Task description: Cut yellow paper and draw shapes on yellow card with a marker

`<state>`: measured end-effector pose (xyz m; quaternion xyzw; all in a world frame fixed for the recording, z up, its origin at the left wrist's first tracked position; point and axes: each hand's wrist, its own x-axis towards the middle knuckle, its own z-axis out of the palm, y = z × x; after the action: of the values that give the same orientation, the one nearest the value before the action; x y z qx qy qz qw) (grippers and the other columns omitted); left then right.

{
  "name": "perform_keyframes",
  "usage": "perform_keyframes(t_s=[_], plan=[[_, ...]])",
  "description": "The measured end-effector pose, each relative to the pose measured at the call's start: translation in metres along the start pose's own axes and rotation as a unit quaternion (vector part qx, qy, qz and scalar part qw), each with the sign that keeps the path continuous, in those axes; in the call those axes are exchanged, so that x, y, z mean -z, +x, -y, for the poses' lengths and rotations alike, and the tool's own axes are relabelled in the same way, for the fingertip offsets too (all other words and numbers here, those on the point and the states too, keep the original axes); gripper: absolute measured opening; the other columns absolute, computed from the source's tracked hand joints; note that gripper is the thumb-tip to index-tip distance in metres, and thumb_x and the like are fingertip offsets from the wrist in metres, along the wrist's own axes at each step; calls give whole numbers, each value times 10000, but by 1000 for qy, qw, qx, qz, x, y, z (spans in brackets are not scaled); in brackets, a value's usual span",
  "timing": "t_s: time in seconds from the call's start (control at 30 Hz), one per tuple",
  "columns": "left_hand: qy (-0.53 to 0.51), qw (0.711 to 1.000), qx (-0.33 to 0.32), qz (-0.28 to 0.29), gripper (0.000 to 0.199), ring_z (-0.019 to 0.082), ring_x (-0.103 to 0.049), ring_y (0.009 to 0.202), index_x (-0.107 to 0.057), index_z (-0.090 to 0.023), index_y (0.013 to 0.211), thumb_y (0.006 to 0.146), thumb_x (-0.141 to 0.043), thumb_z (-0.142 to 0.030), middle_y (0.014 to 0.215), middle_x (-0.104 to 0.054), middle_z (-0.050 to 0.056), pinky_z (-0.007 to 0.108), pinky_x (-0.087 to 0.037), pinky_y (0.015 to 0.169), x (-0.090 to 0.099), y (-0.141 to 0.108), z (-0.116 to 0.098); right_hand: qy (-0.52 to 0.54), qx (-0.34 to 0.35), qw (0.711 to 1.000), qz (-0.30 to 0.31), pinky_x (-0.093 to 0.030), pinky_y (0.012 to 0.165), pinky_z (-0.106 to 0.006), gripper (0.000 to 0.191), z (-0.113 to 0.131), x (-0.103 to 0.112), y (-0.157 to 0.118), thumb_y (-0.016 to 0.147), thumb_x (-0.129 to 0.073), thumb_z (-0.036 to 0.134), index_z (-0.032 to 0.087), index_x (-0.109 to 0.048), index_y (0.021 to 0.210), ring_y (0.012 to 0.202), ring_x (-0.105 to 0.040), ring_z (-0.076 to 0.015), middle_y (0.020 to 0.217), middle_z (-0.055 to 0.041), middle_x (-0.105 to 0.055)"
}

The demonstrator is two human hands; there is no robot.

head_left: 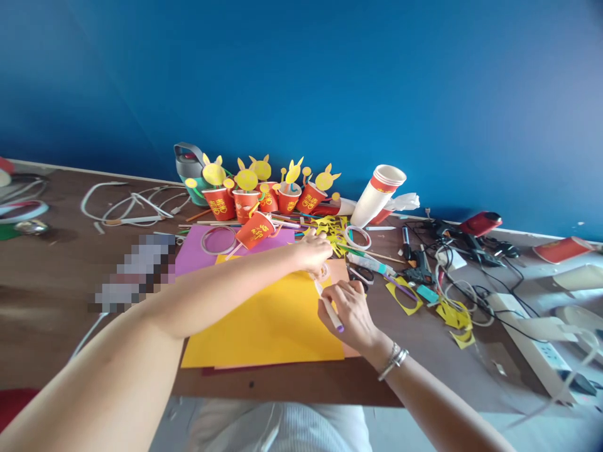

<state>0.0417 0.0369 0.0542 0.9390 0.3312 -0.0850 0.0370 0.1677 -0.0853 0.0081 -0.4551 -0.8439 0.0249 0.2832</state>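
Nearest, the right forearm comes in from the lower right, bracelets (393, 362) at the wrist, and angles up and inward to the right hand (347, 311). Its fingers are curled closed around a marker (332, 312), which slants across the front of the hand: the purple end sticks out toward the body, and the pale end points away, up toward a small ring (324, 272). Whether that end touches the ring, I cannot tell.

The left arm stretches in from the lower left, long and fairly straight, across the yellow sheet (264, 326). The left hand (313, 251) is just beyond the right, back up and fingers bent. The ring lies at its near side, by the sheet's far right part; whether the fingers grip it or only rest by it is hidden.

To the right of the hands are scissors (362, 275) and yellow scraps (459, 317), with a power strip (530, 345) farther over. Past the left forearm, a purple sheet (189, 251) bears a tape roll (203, 242) and, near it, a tilted red cup (255, 231). Behind stand red cups (219, 204) with yellow eared cutouts (246, 179), a leaning cup stack (372, 198) to their right, then the blue wall (301, 81).
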Motion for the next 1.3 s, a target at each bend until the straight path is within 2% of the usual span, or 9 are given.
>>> perform_keyframes(t_s=[0.17,0.37,1.0,1.3], plan=[[-7,1000,0,-6,284,288,-500,992,-639,-147,733,593,-766,-358,929,-638,115,431,-308,922,0,-1,-1,-43,46,998,-2,-270,740,-334,106,-3,-16,-1,864,-493,152,193,-581,909,759,-551,-174,739,-20,-631],[-10,1000,-2,-7,276,293,-502,992,-645,-139,732,598,-764,-349,927,-635,120,423,-322,904,0,-1,0,-100,90,991,15,-258,747,-344,157,-10,-25,-4,889,-502,146,186,-568,1025,828,-533,-186,854,-40,-643],[8,1000,3,9,281,264,-500,1005,-647,-146,761,644,-761,-374,941,-633,105,402,-311,914,1,0,0,-113,95,989,2,-272,759,-359,148,-17,-37,-2,873,-523,127,173,-542,1012,852,-533,-203,863,-42,-629],[10,1000,2,15,285,255,-501,1001,-636,-149,734,646,-768,-386,924,-635,96,392,-316,914,4,-3,-1,-74,67,994,-38,-272,753,-342,98,-11,-27,2,877,-499,141,181,-566,936,787,-558,-187,767,-29,-633]])
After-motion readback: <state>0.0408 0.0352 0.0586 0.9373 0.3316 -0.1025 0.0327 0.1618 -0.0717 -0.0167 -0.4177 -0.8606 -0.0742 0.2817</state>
